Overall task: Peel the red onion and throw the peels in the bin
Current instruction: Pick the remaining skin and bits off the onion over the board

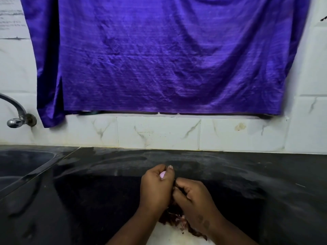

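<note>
step: peeling, about midway by my read; loose peels [175, 221] heaped at bottom centre on a white surface [164, 236]
left hand [155, 190]: wrapped round the red onion [162, 175], lower centre
right hand [192, 195]: curled tight at the onion's side, likely pinching skin (contact hidden)
next: tear strip, drop it; bin not in view
axis: pale patch faces up-frame; long axis can't tell
</note>
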`<move>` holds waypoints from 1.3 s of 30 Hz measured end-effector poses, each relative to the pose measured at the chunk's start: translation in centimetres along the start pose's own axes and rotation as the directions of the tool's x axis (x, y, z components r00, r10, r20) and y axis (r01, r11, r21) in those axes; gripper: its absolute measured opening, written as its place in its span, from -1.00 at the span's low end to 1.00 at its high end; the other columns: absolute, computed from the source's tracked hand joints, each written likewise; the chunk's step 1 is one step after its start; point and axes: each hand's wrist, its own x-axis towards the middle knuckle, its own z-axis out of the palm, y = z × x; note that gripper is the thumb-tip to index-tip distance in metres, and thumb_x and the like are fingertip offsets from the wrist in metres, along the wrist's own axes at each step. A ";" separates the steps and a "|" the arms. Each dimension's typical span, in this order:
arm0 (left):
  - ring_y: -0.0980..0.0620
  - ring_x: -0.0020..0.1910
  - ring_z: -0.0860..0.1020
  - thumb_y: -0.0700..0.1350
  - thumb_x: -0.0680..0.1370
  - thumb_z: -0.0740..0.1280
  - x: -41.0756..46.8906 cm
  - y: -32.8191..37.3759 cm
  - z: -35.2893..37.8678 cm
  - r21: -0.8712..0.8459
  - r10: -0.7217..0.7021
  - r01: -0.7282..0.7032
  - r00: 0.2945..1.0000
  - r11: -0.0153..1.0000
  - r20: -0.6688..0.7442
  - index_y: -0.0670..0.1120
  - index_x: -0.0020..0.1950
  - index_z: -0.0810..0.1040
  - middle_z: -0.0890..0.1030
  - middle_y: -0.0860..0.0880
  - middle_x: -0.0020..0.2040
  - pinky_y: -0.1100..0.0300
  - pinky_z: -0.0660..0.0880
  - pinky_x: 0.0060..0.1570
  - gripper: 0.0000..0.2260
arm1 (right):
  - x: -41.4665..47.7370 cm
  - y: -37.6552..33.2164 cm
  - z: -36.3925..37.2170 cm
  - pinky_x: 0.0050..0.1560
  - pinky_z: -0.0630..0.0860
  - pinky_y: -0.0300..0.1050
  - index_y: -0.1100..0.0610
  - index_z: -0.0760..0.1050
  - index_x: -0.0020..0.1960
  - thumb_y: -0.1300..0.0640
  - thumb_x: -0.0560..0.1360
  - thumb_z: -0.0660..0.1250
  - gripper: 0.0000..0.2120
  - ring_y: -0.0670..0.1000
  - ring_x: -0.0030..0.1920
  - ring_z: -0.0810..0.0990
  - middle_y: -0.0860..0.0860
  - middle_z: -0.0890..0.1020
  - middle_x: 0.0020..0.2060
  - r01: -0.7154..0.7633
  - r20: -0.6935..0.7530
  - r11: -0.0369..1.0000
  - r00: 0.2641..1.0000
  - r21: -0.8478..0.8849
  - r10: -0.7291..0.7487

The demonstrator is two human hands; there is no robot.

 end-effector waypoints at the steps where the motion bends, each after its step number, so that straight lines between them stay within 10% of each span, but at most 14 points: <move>1: 0.04 -0.45 0.33 -0.12 0.64 0.34 0.0 0.2 0.1 -0.004 0.013 -0.013 1.000 1.000 -0.012 -0.02 -0.43 0.32 0.35 0.04 -0.50 0.07 0.31 -0.37 -0.56 | -0.1 -0.2 0.0 -0.28 0.44 -0.20 -0.20 0.53 -0.27 0.26 0.56 0.29 -0.61 -0.15 -0.33 0.56 -0.22 0.59 -0.37 -0.018 -0.015 0.999 1.000 0.039 0.018; 9: 0.04 -0.42 0.36 -0.15 0.67 0.32 -0.4 0.2 -0.5 -0.052 0.128 -0.126 0.991 0.991 0.039 -0.12 -0.38 0.36 0.38 0.02 -0.47 0.10 0.32 -0.35 -0.58 | -0.6 -1.9 0.2 -0.31 0.46 -0.25 0.04 0.63 -0.27 0.38 0.57 0.27 -0.64 -0.18 -0.36 0.57 -0.06 0.64 -0.38 -0.083 -0.034 0.953 0.995 0.293 0.097; 16: 0.11 -0.41 0.40 -0.23 0.67 0.30 1.8 -1.0 -0.9 -0.165 0.033 -0.029 0.999 0.986 0.020 0.00 -0.46 0.45 0.44 0.09 -0.50 0.26 0.36 -0.38 -0.52 | -1.0 -3.8 1.0 -0.40 0.43 -0.15 0.15 0.57 -0.29 0.02 0.48 0.32 -0.74 -0.06 -0.45 0.51 0.04 0.59 -0.47 0.026 -0.128 0.928 0.992 0.371 0.024; 20: 0.00 -0.33 0.39 -0.28 0.69 0.21 0.0 0.2 0.2 -0.302 -0.020 0.046 0.996 0.952 0.087 -0.07 -0.34 0.50 0.43 -0.10 -0.38 0.17 0.36 -0.34 -0.61 | -0.1 -0.9 -0.9 -0.36 0.44 -0.18 0.07 0.50 -0.36 -0.03 0.43 0.42 -0.74 -0.19 -0.42 0.47 -0.09 0.54 -0.48 0.045 -0.359 0.998 0.933 0.039 -0.027; 26: 0.12 -0.53 0.33 0.03 0.72 0.18 0.3 0.5 -1.1 -0.324 -0.235 0.237 0.971 0.916 0.046 -0.12 -0.17 0.57 0.44 -0.01 -0.43 0.28 0.22 -0.50 -0.63 | -0.1 1.4 -0.9 -0.30 0.45 0.00 0.01 0.34 -0.47 -0.35 0.51 0.17 -0.45 -0.11 -0.36 0.45 -0.05 0.41 -0.47 -0.141 -0.240 0.937 0.969 -0.319 0.064; 30: 0.19 -0.47 0.45 0.05 0.73 0.15 -0.2 0.9 -0.7 -0.304 -0.214 0.225 0.974 0.926 0.071 -0.08 -0.10 0.59 0.54 0.10 -0.40 0.23 0.36 -0.39 -0.65 | -0.1 1.7 -1.6 -0.23 0.49 -0.23 -0.10 0.63 -0.21 0.01 0.40 0.53 -0.91 -0.12 -0.21 0.57 -0.12 0.60 -0.29 -0.186 -0.229 0.959 0.964 -0.214 0.136; 39: 0.05 -0.15 0.50 -0.12 0.67 0.18 -0.4 1.0 -0.8 -0.247 -0.040 0.088 0.981 0.965 0.191 -0.04 0.01 0.56 0.56 0.00 -0.15 0.10 0.48 -0.04 -0.83 | 0.2 -0.5 -1.4 -0.26 0.46 -0.10 0.12 0.64 -0.14 -0.16 0.63 0.24 -0.60 0.03 -0.35 0.53 0.08 0.61 -0.37 -0.488 0.078 0.798 0.866 0.354 0.495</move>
